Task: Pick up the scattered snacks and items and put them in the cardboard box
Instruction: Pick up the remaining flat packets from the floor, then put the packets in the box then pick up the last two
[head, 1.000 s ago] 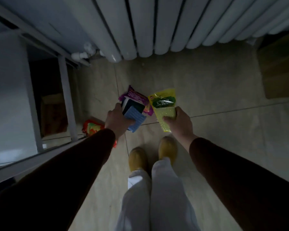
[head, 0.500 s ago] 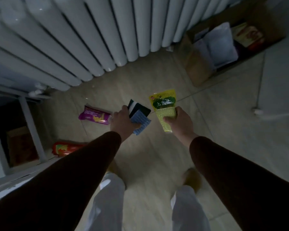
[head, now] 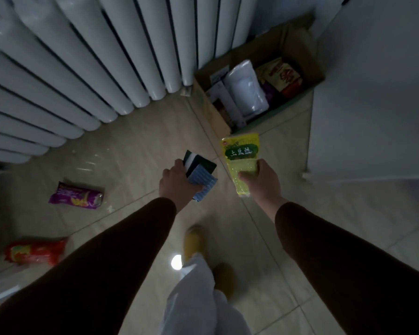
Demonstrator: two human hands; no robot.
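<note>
Tiled floor [head: 131, 151] bare ahead of grips. Left hand [head: 177, 184] clutches small packets [head: 200, 175]; right hand [head: 261, 180] grips yellow pouch [head: 241, 155]. Cardboard box [head: 212, 110] beyond right grip; purple packet [head: 76, 195] left.

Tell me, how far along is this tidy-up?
Partly done. The cardboard box by the radiator already holds several packets. The left hand grips a small stack of flat packs, and the right hand holds a yellow snack bag, neither boxed yet. A purple packet and a red packet lie on the floor.
</note>
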